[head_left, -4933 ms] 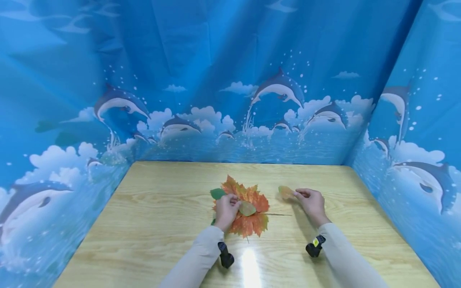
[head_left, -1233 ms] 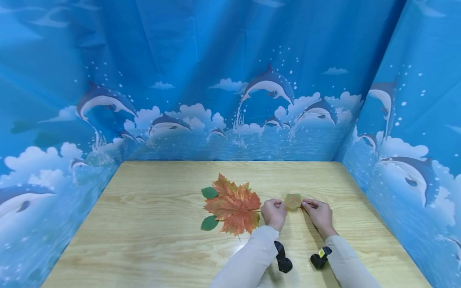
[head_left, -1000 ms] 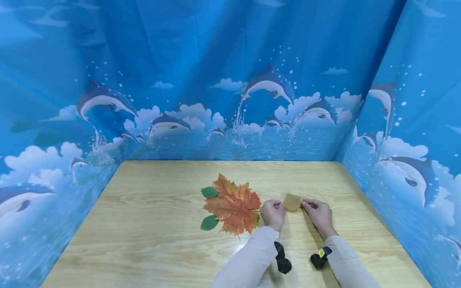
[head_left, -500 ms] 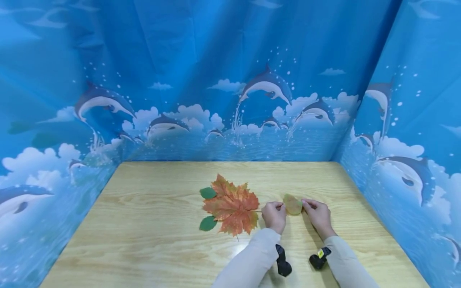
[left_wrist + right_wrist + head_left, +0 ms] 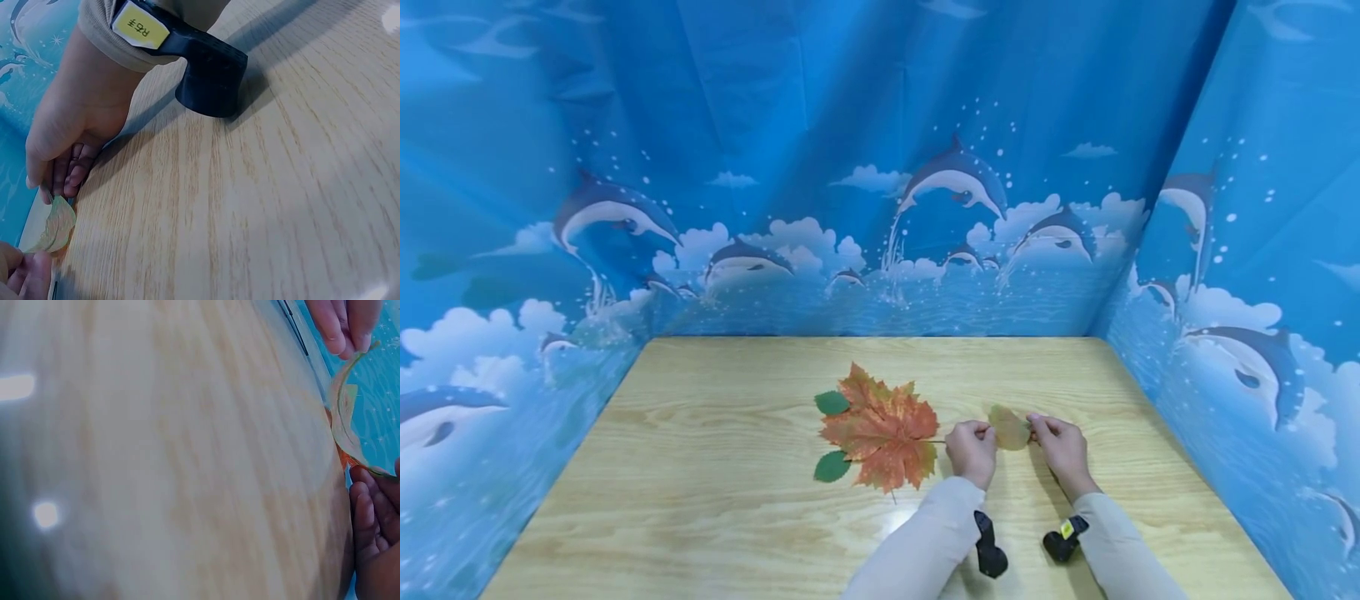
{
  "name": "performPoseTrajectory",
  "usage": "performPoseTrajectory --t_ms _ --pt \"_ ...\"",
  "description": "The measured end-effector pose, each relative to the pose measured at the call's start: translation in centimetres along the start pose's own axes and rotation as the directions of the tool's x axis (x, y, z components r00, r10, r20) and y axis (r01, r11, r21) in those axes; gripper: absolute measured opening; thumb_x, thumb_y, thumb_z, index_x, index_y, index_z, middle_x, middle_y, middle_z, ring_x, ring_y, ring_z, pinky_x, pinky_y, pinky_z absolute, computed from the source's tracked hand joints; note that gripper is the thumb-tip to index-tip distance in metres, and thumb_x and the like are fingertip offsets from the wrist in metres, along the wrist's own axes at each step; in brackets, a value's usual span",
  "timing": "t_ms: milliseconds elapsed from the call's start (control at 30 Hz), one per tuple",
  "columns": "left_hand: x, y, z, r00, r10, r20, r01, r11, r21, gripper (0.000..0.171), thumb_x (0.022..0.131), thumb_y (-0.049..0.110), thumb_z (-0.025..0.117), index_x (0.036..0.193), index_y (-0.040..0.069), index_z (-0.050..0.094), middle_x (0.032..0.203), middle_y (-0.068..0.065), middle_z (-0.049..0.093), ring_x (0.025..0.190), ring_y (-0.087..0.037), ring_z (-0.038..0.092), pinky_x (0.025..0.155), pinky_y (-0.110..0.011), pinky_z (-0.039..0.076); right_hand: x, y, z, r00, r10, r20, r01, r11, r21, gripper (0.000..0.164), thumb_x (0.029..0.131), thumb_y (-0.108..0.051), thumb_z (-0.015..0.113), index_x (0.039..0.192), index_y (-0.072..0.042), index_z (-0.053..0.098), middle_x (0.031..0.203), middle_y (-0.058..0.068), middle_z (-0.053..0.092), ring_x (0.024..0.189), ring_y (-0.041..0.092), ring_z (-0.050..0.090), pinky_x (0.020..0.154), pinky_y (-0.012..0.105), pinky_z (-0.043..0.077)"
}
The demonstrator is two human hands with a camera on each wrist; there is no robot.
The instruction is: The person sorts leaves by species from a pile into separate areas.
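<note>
In the head view my left hand (image 5: 972,452) and right hand (image 5: 1063,450) face each other, close over the table on its right side. Between them is a thin yellow-green leaf (image 5: 1009,428), showing two overlapping layers in the left wrist view. The fingertips of my left hand (image 5: 26,275) pinch one end of the leaf (image 5: 60,226). Those of my right hand (image 5: 381,519) pinch the stem end at the other side. Seen edge-on in the right wrist view, the leaf (image 5: 342,419) bends in a curve.
Left of my hands, red-orange maple leaves (image 5: 880,433) lie overlapped on the wooden table (image 5: 715,500). Two green leaves (image 5: 832,403) stick out at their left side. A blue dolphin-print curtain (image 5: 820,167) encloses the table's back and sides.
My left hand has moved right from the maple leaves with its leaf, which now overlaps the one in my right hand. Over the last second, the leaves have tilted slightly between my fingers.
</note>
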State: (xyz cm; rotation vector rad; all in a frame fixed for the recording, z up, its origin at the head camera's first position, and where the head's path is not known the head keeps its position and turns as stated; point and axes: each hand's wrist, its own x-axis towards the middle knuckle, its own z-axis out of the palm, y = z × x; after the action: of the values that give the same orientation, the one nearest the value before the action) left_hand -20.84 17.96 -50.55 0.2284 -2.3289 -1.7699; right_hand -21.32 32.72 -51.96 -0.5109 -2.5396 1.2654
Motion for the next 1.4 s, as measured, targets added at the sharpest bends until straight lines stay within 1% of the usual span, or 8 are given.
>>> performPoseTrajectory --t_ms 133,267,433,567,833,1033,1233,1400 --pt "-0.2 0.1 -0.1 0.999 0.046 -0.002 -0.046 0.999 -0.029 0.004 0.080 0.002 0.074 0.078 0.006 0.076 0.060 0.005 0.064 0.054 -0.005 0.058 0.054 -0.022 0.049 0.0 0.0 -0.1 1.000 0.007 0.008 -0.007 1.000 0.023 0.044 0.096 -0.037 0.057 0.108 0.005 0.070 0.088 0.012 0.072 0.068 0.001 0.058 0.064 0.012 0.044" --pt "-0.4 0.1 -0.3 0.996 0.093 -0.011 -0.094 0.995 -0.016 0.003 0.079 0.002 0.074 0.079 0.005 0.076 0.061 0.006 0.064 0.054 -0.004 0.056 0.052 -0.021 0.049 0.0 -0.1 -0.1 1.000 0.015 0.022 -0.015 1.000 0.008 0.045 0.097 -0.037 0.056 0.110 0.004 0.069 0.094 0.015 0.072 0.075 0.009 0.062 0.066 0.016 0.046" --pt "0.0 -0.1 -0.1 1.000 0.013 0.016 -0.013 1.000 -0.005 0.005 0.078 0.003 0.076 0.078 0.008 0.077 0.064 0.004 0.066 0.060 -0.010 0.060 0.060 -0.026 0.051 -0.1 -0.1 0.0 0.999 0.017 0.039 -0.017 1.000 -0.004 0.044 0.097 -0.035 0.055 0.115 0.004 0.066 0.112 0.020 0.067 0.104 0.031 0.062 0.085 0.034 0.051" --pt "0.2 -0.2 0.0 0.999 -0.019 0.034 0.018 1.000 0.016 0.004 0.076 0.005 0.078 0.077 0.008 0.076 0.064 0.003 0.067 0.061 -0.011 0.061 0.059 -0.025 0.051 -0.1 -0.1 0.1 0.999 0.004 0.042 -0.003 1.000 -0.009 0.043 0.097 -0.033 0.056 0.116 0.004 0.065 0.119 0.022 0.064 0.114 0.035 0.057 0.095 0.044 0.046" --pt "0.1 -0.2 -0.2 0.998 -0.007 0.061 0.004 0.999 0.046 0.004 0.075 0.007 0.080 0.077 0.007 0.076 0.064 0.004 0.068 0.061 -0.010 0.061 0.061 -0.024 0.050 0.0 0.0 0.1 1.000 -0.016 0.026 0.017 0.999 -0.043 0.034 0.095 -0.027 0.061 0.114 0.001 0.068 0.112 0.018 0.068 0.091 0.015 0.062 0.068 0.013 0.045" --pt "0.3 0.0 -1.1 0.991 -0.035 0.127 0.029 0.999 0.045 0.004 0.078 0.008 0.078 0.082 0.006 0.076 0.068 0.002 0.068 0.062 -0.010 0.062 0.058 -0.023 0.051 -0.3 -0.3 -0.1 0.999 -0.016 0.041 0.018 0.999 -0.039 0.035 0.095 -0.027 0.061 0.116 0.000 0.067 0.111 0.018 0.068 0.090 0.015 0.062 0.067 0.016 0.046" --pt "1.1 0.8 -2.7 0.975 0.069 0.213 -0.090 0.992 0.088 0.011 0.078 0.006 0.076 0.089 0.003 0.076 0.071 0.000 0.070 0.065 -0.009 0.064 0.057 -0.020 0.050 -0.3 -0.1 -0.2 0.999 -0.021 0.039 0.023 0.998 -0.054 0.036 0.095 -0.029 0.061 0.115 -0.001 0.068 0.110 0.017 0.068 0.088 0.014 0.062 0.068 0.017 0.046" --pt "2.1 1.7 -5.2 0.938 0.150 0.311 -0.172 0.984 0.045 0.019 0.080 0.007 0.075 0.097 -0.002 0.073 0.077 -0.004 0.071 0.069 -0.013 0.068 0.058 -0.019 0.051 -0.2 0.0 -0.1 0.998 -0.039 0.040 0.041 0.998 -0.047 0.037 0.095 -0.031 0.061 0.115 -0.001 0.068 0.109 0.016 0.069 0.084 0.009 0.060 0.067 0.017 0.046"
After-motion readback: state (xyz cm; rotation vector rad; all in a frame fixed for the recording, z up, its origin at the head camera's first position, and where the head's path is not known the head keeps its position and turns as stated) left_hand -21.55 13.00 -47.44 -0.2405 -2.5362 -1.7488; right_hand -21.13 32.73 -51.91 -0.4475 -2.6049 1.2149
